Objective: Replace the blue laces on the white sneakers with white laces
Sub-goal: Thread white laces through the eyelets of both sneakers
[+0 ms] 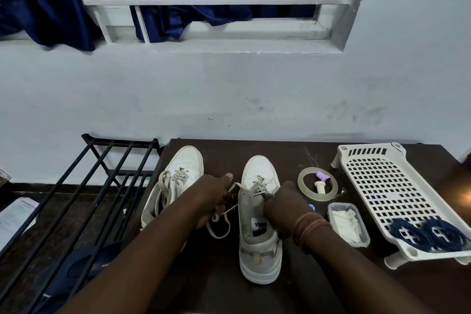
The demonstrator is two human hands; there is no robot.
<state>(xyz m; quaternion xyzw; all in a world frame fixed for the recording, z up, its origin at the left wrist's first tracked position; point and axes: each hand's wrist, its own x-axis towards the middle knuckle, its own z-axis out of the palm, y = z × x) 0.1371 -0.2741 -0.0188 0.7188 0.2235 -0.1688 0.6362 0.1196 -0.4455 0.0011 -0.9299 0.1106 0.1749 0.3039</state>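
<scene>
The left hand (214,196) hides its own fingertips and part of the white lace (221,219) it holds. At three o'clock, the right hand (283,204) covers the right sneaker's (257,237) upper eyelets. The frame's right edge crops the white perforated rack (397,196) and blue laces (430,234). The insole label is only partly legible.
</scene>
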